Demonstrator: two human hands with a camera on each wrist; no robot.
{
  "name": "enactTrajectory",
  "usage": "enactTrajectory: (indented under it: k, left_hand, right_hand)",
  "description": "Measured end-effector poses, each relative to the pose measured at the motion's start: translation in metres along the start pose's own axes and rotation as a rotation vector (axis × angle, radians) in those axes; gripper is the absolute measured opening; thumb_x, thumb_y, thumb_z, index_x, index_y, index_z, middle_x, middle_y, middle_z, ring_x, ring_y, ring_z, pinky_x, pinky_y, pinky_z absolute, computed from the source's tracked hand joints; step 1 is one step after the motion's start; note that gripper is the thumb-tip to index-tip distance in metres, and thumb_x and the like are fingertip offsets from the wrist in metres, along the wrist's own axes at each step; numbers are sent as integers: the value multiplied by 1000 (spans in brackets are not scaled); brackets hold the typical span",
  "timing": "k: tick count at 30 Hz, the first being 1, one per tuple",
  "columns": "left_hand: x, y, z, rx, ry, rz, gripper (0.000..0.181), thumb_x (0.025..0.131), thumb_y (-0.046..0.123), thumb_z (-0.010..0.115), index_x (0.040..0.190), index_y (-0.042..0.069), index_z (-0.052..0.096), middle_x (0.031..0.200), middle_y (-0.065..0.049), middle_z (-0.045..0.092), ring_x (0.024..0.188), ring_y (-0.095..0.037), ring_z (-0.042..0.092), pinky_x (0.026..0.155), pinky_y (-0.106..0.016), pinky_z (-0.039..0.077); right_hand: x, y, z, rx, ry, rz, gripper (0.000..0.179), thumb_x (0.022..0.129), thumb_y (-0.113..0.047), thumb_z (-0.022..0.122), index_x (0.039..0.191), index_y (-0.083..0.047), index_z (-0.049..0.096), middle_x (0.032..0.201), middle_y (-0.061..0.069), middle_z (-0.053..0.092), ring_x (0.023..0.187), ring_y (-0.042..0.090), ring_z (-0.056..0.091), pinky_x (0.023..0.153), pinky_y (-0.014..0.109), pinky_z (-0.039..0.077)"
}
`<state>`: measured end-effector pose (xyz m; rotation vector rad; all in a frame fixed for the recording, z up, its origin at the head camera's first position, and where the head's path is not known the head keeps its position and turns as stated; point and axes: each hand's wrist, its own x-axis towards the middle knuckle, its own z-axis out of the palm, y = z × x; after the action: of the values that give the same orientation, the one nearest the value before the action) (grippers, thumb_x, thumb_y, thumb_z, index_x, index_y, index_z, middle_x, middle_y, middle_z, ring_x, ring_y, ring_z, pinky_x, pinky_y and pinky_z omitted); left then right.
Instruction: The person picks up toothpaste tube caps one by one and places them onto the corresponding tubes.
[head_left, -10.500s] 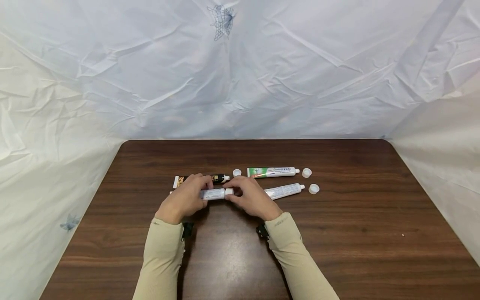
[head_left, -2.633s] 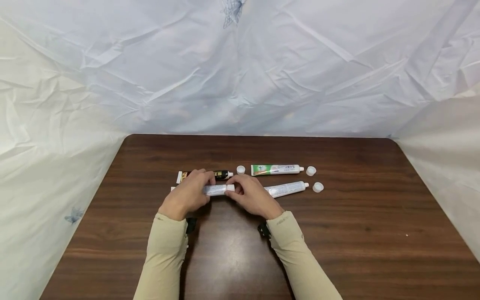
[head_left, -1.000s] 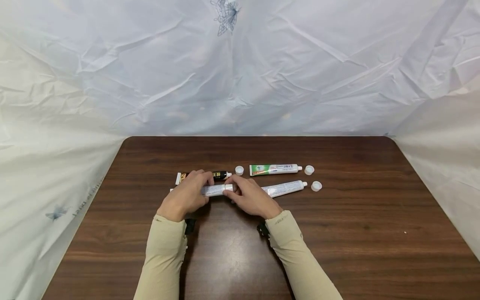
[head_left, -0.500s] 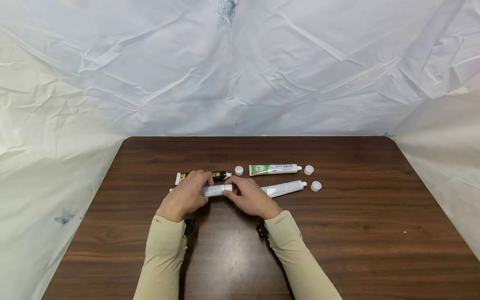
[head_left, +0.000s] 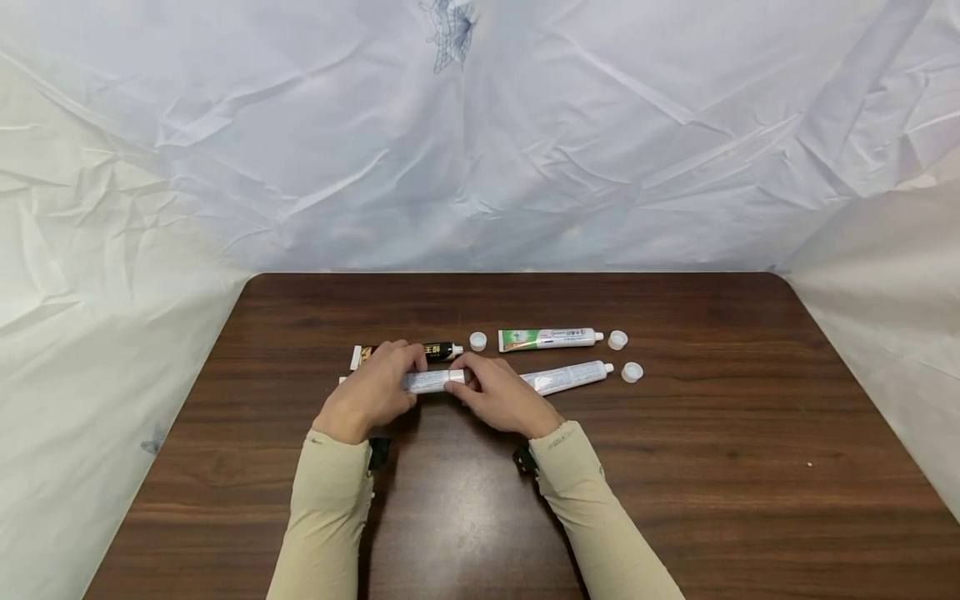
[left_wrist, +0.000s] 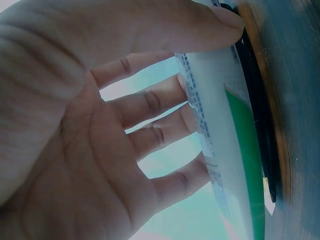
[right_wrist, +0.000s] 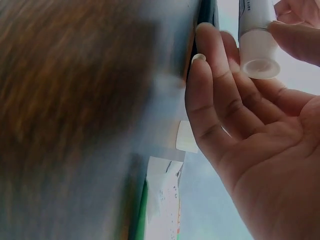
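Note:
My left hand [head_left: 371, 390] grips a white toothpaste tube [head_left: 427, 382] from above, thumb on one side and fingers on the other. Green print shows along the tube's side in the left wrist view, where the thumb lies across it. At the tube's right end sits a white cap [head_left: 457, 377], pinched between the thumb and fingers of my right hand [head_left: 510, 396]. The right wrist view shows this cap [right_wrist: 260, 52] in line with the tube, its hollow-looking end toward the camera. Part of the tube is hidden under my left hand.
Just behind lies a black toothpaste tube [head_left: 438, 351], uncapped, with a loose white cap [head_left: 478, 341] near its nozzle. A green-and-white tube [head_left: 551, 338] and a white tube [head_left: 570, 377] lie to the right, each with a loose cap beside its nozzle, on the brown table [head_left: 712, 467].
Both hands stay on the same tube and cap throughout, with only small shifts of the right fingers at the cap. The other tubes and loose caps stay put; the head view sways slightly.

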<state>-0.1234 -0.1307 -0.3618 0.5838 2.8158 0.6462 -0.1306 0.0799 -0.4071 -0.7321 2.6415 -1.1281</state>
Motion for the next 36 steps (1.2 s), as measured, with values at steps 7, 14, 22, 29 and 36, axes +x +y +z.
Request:
enactTrajectory:
  k: [7,14,22,29,36]
  left_hand:
    - [0,1,-2,-7,-16,-5,25,81,-9,70,93,11,63,96,-4,60,91,-24,51,77,-38,44]
    - [0,-1,1,-2,2,-2,25,80,-9,70,93,11,63,95,-5,61,89,-24,51,77,-38,44]
    - [-1,0,4,2,10,-2,25,80,-8,71,93,11,63,95,-5,60,89,-25,51,78,-38,44]
    - [0,0,3,1,9,3,25,80,-9,69,93,11,63,95,-5,61,90,-25,51,78,-39,44]
    - [-2,-1,2,-3,13,4,25,80,-9,69,93,12,63,95,-4,61,90,-24,52,80,-40,45]
  right_hand:
    - [0,-1,-2,-39,2,-17,18,102,-27,65,111,-12,67,86,-4,59,75,9,52,69,24,44]
    - [0,1,0,-1,-9,-16,19,102,-27,65,115,-14,67,83,-4,60,72,9,54,67,24,46]
    - [-2,4,0,17,-2,-19,17,102,-28,64,115,-17,60,88,-2,59,75,11,54,69,26,45]
    - [-3,1,-2,-53,49,-60,19,100,-25,68,113,-12,65,95,-2,57,83,14,55,74,26,46]
    - [-4,-5,-3,-119,47,-73,20,101,-28,66,116,-14,64,98,-3,59,84,13,55,75,28,47]
